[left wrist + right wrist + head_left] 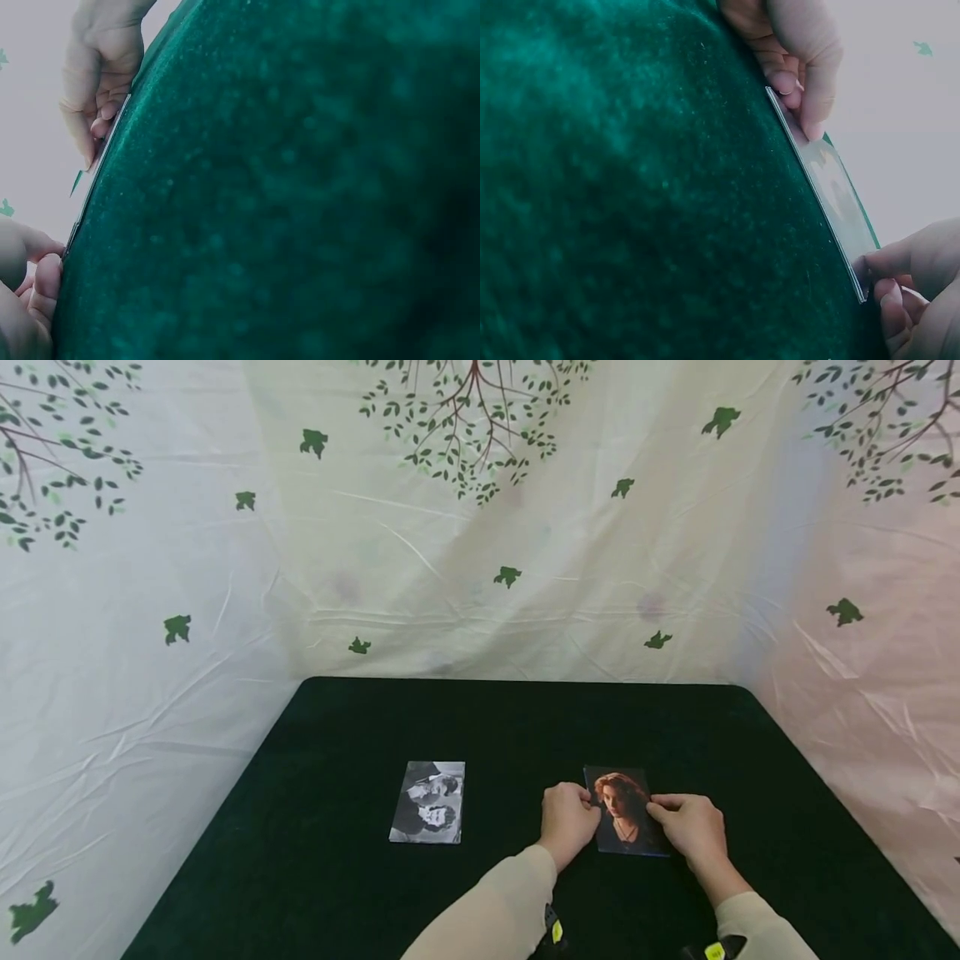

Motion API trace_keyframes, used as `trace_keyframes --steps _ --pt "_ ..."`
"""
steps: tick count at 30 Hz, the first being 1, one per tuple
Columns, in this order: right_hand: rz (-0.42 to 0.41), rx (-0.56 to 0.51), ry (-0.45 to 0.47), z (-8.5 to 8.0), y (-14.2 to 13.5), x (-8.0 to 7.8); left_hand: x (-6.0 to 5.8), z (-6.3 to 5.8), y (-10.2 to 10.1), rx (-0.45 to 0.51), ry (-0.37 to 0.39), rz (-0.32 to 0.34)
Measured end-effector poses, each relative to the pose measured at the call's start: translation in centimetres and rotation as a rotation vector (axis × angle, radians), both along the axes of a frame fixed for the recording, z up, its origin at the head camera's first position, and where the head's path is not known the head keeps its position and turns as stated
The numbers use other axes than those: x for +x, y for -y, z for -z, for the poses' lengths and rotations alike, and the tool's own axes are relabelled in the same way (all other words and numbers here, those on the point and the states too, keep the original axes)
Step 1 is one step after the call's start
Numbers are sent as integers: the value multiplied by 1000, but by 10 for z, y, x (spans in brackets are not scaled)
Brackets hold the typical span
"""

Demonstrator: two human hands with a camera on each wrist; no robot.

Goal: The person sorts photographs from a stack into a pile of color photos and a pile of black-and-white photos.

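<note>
A colour portrait photo [621, 818] of a red-haired person lies between my two hands, close over the dark green cloth. My left hand [567, 822] pinches its left edge, thumb on top and fingers curled at the side. On the opposite edge my right hand [693, 831] holds it the same way. In the right wrist view the photo [829, 187] shows a glossy face and a thin, layered-looking edge. To the left, a black-and-white photo [427, 803] of two faces, turned sideways, lies flat on the cloth, apart from both hands.
The table [315, 727] is covered in dark green velvety cloth and has rounded far corners. Behind it and at both sides hangs a pale curtain [420, 552] printed with branches and green leaf shapes.
</note>
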State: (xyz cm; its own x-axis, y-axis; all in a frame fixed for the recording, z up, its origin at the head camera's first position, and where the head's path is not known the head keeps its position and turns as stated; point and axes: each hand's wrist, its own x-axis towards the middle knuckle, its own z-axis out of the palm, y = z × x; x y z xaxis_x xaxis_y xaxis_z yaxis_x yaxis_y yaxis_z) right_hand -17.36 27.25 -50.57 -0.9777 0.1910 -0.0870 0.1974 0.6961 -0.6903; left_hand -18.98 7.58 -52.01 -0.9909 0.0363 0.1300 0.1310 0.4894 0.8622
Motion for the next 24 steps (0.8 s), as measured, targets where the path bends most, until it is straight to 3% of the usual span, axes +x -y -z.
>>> trace_keyframes --steps 8,24 --pt "23 -44 34 1 0 1 0 -3 2 40 81 12" --pt "61 -18 -23 8 3 4 3 2 1 22 26 -5"
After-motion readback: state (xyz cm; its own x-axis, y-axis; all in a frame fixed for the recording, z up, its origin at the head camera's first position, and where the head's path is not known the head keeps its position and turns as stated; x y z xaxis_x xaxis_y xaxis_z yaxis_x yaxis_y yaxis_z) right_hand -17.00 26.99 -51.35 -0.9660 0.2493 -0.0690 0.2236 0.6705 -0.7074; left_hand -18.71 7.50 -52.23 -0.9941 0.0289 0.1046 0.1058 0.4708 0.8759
